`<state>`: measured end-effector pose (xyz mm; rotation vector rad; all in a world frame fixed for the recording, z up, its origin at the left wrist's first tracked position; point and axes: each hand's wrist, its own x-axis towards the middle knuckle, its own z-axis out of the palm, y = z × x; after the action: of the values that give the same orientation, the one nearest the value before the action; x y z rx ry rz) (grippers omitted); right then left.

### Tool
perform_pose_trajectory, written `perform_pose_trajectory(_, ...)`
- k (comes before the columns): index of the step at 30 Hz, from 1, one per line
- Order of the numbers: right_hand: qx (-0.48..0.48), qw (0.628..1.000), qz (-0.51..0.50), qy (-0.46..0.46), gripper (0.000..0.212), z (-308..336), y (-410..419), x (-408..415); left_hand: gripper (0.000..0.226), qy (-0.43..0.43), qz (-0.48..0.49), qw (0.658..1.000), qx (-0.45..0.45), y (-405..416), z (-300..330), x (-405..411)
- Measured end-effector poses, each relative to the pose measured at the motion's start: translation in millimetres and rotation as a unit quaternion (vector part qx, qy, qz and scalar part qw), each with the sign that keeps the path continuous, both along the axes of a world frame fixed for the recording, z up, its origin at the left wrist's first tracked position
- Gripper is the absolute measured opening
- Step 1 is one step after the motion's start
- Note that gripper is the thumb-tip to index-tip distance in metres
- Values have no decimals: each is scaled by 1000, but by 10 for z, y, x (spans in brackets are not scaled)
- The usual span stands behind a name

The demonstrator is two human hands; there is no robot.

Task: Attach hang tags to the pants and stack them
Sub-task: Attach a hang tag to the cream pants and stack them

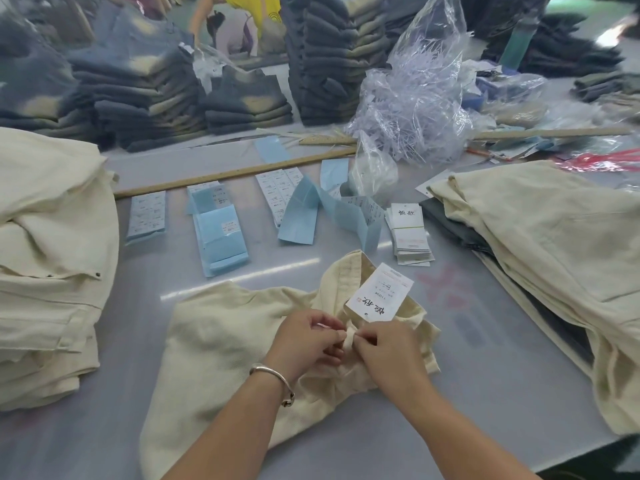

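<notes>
Left hand (309, 336) and right hand (382, 344) pinching belt loop (349, 337) on cream pants (221, 344), hang tag (379, 293) beside — fastener hidden

Cream pants (221, 341) lie crumpled, white hang tag (379, 294) on top.

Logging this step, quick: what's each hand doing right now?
Left hand: pinching a belt loop on the cream pants.
Right hand: pinching the same loop, hang tag just above.

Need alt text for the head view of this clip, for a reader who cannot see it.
Both hands, left hand and right hand, pinch a belt loop on cream pants spread on a grey table, with a white hang tag lying just above. Folded cream pants sit at each side, spare tags behind.
</notes>
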<state>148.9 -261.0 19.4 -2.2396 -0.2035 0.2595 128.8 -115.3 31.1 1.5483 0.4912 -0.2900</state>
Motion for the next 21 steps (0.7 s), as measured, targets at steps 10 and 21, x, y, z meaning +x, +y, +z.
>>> perform_pose_trajectory(10, 77, 997, -5, 21, 17, -183, -48, -87, 4, 54, -65, 996, -6, 71, -38, 69)
perform_pose_trajectory(21, -104, 987, 72, -99, 21, -128, 31, -98, 5, 91, 32, 994, -50, -8, -70, 91)
